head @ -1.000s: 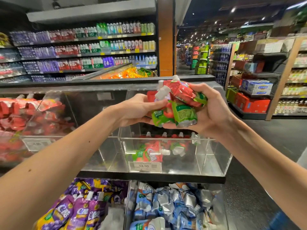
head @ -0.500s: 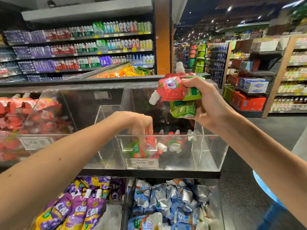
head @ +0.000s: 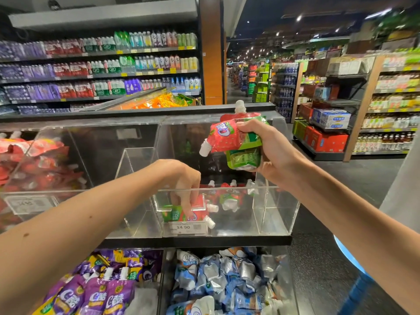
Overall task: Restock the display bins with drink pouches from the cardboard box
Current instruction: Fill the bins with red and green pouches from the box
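Noted nearest, under the black shelf edge (head: pixel 227 241), 2 lower bins heaped with stock: purple pouches (head: pixel 91 294) on the left, blue-and-silver pouches (head: pixel 227 276) on the right. Above them, found the left hand (head: pixel 184 178) dipped over the front wall of the clear bin (head: pixel 279 212), with fingers pointed down and tips on a red-and-green pouch (head: pixel 179 215) lying flat just behind the price tag (head: pixel 183 227). Could not tell through the acrylic whether pinching it or only touching. Counted just a few back-row pouches (head: pixel 229 198) standing spouts up in that compartment, with much bare floor around them. Higher and to the right, saw the right hand (head: pixel 268 155) curled tight round a bundle of pouches (head: pixel 227 137), at least 2, held above the bin and clear of it, with 1 white spout up and another angled down-left. Beyond, on the left, made out a neighbouring bin (head: pixel 34 160) well stocked with red pouches, then orange packets (head: pixel 156 102) and far shelves of bottled drinks (head: pixel 102 64). Saw no cardboard box anywhere. Judged the job partway at best: 1 pouch at the bin floor, the bundle not yet in, this compartment far from full, and the remaining stock impossible to gauge.
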### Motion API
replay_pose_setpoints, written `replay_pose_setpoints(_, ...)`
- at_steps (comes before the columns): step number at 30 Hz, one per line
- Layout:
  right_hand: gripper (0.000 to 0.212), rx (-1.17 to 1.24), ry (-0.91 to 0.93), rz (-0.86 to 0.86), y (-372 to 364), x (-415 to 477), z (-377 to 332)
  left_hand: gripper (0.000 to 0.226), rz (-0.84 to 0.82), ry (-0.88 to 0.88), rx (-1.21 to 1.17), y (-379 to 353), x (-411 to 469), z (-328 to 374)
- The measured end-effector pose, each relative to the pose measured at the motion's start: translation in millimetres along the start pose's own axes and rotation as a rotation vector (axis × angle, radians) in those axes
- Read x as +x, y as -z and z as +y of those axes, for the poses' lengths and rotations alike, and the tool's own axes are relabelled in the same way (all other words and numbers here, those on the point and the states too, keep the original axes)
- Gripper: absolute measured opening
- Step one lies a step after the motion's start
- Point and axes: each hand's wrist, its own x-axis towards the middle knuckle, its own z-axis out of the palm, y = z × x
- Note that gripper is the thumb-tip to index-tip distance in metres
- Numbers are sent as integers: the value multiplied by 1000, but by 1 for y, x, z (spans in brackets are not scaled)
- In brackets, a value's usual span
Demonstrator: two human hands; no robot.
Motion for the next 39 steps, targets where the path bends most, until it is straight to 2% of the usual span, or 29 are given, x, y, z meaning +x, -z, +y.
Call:
replay_pose_setpoints(2,11,-18,3,5,2,0,-1,28,87,-99,-139,12,-17,-7)
replay_pose_setpoints(5,10,-52,24,9,4,2,-4,25,503,-307,-524,33,-48,-18)
replay_pose_setpoints(6,10,-72,35,3,3,3,-4,22,597,-381,-687,37,-58,-19)
replay_pose_setpoints(7,11,-93,43,0,2,5,-3,21,629,-456,-837,40,-66,-16)
replay_pose_setpoints(9,14,-137,55,-1,0,9,-1,40,546,-574,-969,39,-77,-7)
replay_pose_setpoints(11,15,-188,80,-11,0,12,1,42,491,-613,-902,33,-82,3)
replay_pose_setpoints(14,16,-273,159,-24,3,11,3,39,503,-578,-826,27,-80,5)
replay_pose_setpoints(19,61,-419,359,158,12,11,6,28,454,-550,-716,30,-73,3)
replay_pose_setpoints(20,62,-403,391,218,14,11,6,26,447,-546,-701,32,-71,3)
replay_pose_setpoints(21,56,-357,428,270,17,11,4,23,441,-526,-674,34,-68,2)
replay_pose_setpoints(24,20,-264,565,371,26,12,-8,20,441,-382,-453,36,-52,4)
replay_pose_setpoints(26,9,-277,610,388,30,13,-13,19,406,-299,-288,33,-34,13)
replay_pose_setpoints(29,12,-296,610,382,30,17,-13,15,284,-283,-109,27,-7,37)
replay_pose_setpoints(32,16,-294,591,361,29,18,-10,27,201,-254,15,25,13,57)
replay_pose_setpoints(36,20,-300,536,294,28,17,-4,40,172,-189,159,16,29,66)
replay_pose_setpoints(39,17,-281,486,236,26,15,-2,56,177,-161,134,7,35,69)
